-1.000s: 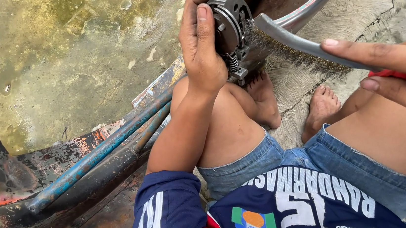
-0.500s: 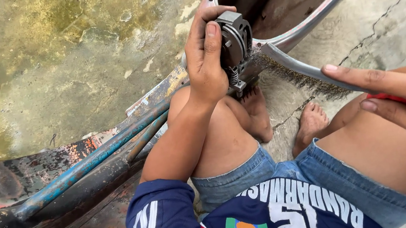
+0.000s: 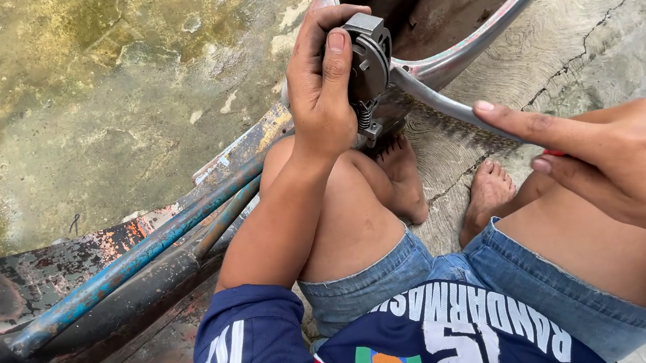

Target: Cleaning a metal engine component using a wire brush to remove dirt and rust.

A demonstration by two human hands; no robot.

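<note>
the left hand (image 3: 320, 95) has its fingers wrapped tight around a round grey metal part (image 3: 368, 63) against the curved metal frame (image 3: 439, 75); the right hand (image 3: 621, 157), over the knee, seems to pinch something red (image 3: 552, 154), forefinger outstretched

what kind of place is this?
Probably an outdoor yard repair spot: stained, cracked concrete ground, a rusty blue frame, and a worn scooter body shell lying on the ground.
</note>
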